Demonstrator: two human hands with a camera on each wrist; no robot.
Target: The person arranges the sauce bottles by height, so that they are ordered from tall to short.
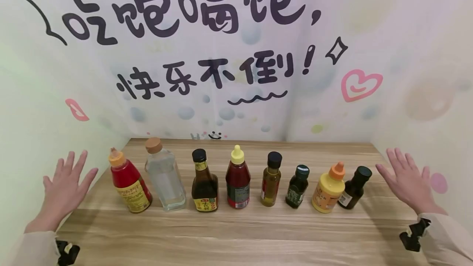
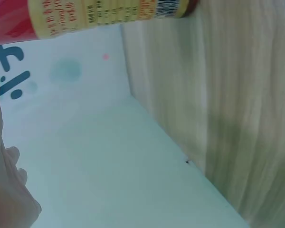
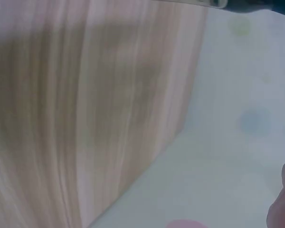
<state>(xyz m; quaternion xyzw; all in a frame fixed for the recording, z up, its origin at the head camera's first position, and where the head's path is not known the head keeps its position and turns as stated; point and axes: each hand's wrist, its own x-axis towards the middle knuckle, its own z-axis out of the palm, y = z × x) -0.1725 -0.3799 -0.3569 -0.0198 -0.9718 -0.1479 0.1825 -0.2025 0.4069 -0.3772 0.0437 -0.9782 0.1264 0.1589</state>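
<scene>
My left hand (image 1: 66, 186) is spread with straight fingers left of the row, touching no bottle. Nearest to it stands a red squeeze bottle (image 1: 131, 190) with an orange cap, also seen in the left wrist view as a red bottle with a yellow label (image 2: 99, 12). My right hand (image 1: 408, 180), fingers likewise spread, is held beyond the row's right end and holds nothing. A small dark bottle (image 1: 354, 188) with a black cap is closest to it, beside a yellow squeeze bottle (image 1: 328, 192) with an orange tip.
Between them stand a clear bottle (image 1: 166, 182), a brown sauce bottle (image 1: 205, 188), a dark red squeeze bottle (image 1: 238, 184), an oil bottle (image 1: 271, 186) and a small dark green bottle (image 1: 297, 190). The wooden table (image 1: 221, 241) meets a printed cloth backdrop (image 1: 207, 126) and pale side walls.
</scene>
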